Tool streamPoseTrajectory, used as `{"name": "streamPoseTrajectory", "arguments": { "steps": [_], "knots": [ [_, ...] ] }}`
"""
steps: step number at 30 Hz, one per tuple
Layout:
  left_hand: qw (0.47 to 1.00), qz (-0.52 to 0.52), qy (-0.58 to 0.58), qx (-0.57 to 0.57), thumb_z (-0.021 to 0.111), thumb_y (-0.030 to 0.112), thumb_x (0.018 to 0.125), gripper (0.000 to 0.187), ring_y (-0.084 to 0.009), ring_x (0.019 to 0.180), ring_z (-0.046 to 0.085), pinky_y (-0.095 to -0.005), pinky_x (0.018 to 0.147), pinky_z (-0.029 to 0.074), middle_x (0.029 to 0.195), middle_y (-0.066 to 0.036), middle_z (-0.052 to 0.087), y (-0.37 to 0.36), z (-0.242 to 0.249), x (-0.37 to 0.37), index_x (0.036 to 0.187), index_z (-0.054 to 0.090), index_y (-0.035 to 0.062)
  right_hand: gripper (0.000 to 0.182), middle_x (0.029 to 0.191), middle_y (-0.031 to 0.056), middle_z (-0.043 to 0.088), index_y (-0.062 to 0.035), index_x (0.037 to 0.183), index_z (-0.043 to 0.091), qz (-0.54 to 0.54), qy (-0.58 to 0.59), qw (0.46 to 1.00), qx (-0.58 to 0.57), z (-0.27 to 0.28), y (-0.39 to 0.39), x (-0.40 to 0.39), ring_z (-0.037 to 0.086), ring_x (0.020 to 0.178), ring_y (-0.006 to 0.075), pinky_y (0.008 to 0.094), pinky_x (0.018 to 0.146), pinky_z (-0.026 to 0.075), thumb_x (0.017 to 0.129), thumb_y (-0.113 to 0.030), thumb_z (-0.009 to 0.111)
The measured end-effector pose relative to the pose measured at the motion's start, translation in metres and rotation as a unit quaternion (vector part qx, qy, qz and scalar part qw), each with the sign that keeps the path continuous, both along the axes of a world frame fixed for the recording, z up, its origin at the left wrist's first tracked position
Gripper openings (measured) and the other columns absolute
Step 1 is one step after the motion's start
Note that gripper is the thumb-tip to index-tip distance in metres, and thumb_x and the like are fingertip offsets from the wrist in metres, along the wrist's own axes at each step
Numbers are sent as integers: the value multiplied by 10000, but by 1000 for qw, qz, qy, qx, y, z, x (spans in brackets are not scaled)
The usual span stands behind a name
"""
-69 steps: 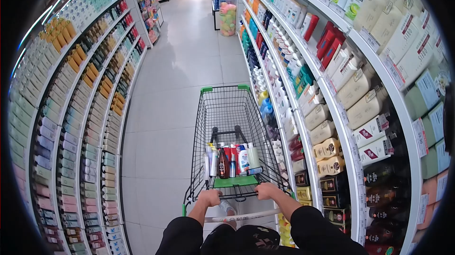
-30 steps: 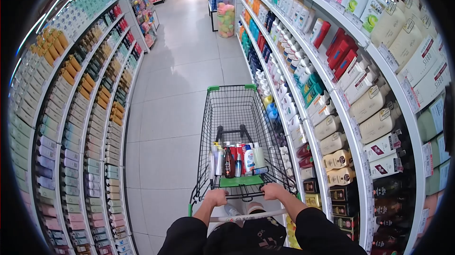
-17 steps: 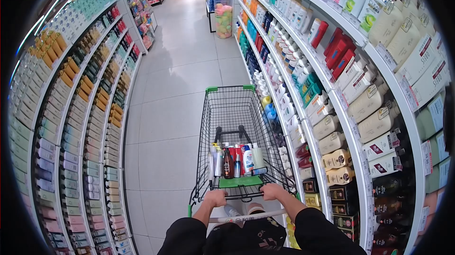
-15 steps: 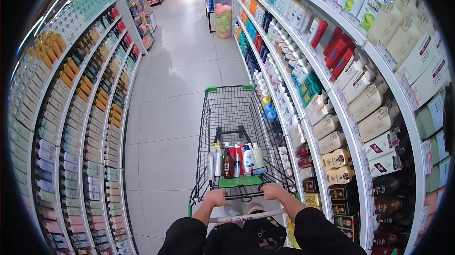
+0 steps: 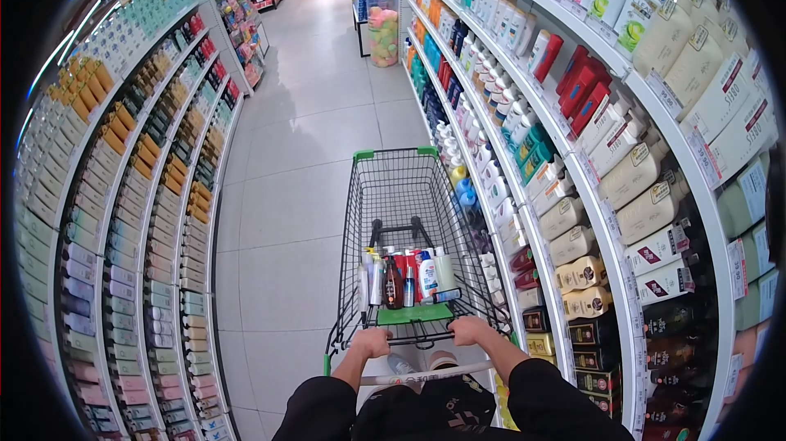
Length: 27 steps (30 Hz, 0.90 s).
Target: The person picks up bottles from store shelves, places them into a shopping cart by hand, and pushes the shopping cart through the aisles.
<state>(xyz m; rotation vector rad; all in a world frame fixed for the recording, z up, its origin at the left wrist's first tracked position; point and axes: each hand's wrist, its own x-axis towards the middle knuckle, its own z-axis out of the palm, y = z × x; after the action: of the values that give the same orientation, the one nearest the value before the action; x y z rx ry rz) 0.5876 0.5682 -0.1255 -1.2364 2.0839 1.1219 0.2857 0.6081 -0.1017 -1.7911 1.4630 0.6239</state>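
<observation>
A black wire shopping cart (image 5: 354,220) with green corner pieces stands in front of me. My left hand (image 5: 373,342) is wrapped round the rear frame of the cart, left of its green flap (image 5: 416,314). On the right side of the same frame, my right hand (image 5: 472,331) is closed too. The white handle bar (image 5: 442,373) runs nearer my body, below both hands. Several bottles stand in the cart just beyond the flap, among them a dark brown pump bottle (image 5: 394,285) and a white and blue bottle (image 5: 427,275). A small blue cylinder (image 5: 447,295) lies beside them.
Shelves of boxes and bottles (image 5: 119,285) line the left. Close to the cart on the right, another shelf (image 5: 565,146) holds shampoo-like bottles. Grey tiled floor (image 5: 278,195) runs ahead between them. A clear bin of colourful items (image 5: 383,27) stands farther up the aisle.
Almost nothing differs. The shelves shift very slightly in view, while both hands keep the same hold on the cart and the bottles stay in place.
</observation>
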Motion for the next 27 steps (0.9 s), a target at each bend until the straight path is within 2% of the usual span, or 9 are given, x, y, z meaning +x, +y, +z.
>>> {"name": "streamPoseTrajectory", "arguments": {
  "steps": [18, 27],
  "knots": [
    [1000, 3, 8, -3, 526, 244, 780, 506, -301, 1132, 634, -423, 967, 502, 1199, -143, 676, -3, 0, 2, 1272, 646, 228, 303, 999, 169, 704, -120, 1021, 708, 15, 7, 1000, 5, 0, -3, 1, 667, 958, 370, 485, 820, 535, 776, -240, 577],
    [1000, 3, 10, -2, 526, 231, 764, 515, -299, 1134, 635, -425, 964, 504, 1207, -141, 674, -6, 1, 3, 1264, 653, 231, 274, 970, 179, 705, -99, 980, 710, 17, -10, 1000, -4, -8, -5, -1, 664, 945, 378, 490, 813, 532, 784, -237, 577]
  ]
}}
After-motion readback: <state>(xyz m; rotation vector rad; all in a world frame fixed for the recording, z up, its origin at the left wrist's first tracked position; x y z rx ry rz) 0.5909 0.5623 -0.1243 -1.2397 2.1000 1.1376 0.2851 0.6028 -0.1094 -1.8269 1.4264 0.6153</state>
